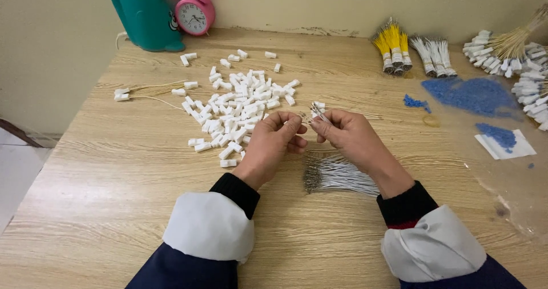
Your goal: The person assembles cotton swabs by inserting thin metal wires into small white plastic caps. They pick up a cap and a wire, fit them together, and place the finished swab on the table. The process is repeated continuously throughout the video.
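My left hand (pixel 275 139) is pinched shut on a small white plastic connector, fingertips meeting those of my right hand (pixel 345 133). The right hand grips a few thin wires with white connectors (pixel 317 107) fitted on their ends, sticking up past the fingers. A pile of loose white connectors (pixel 240 109) lies just beyond my left hand. A bundle of white wires with metal tips (pixel 334 176) lies on the wooden table (pixel 114 197) under my right wrist.
A teal holder (pixel 145 16) and a pink alarm clock (pixel 194 12) stand at the back left. Yellow and white wire bundles (pixel 412 52), finished wired connectors (pixel 505 52), and blue beads on clear plastic (pixel 471 95) lie at the back right. Two wired connectors (pixel 121 93) lie left.
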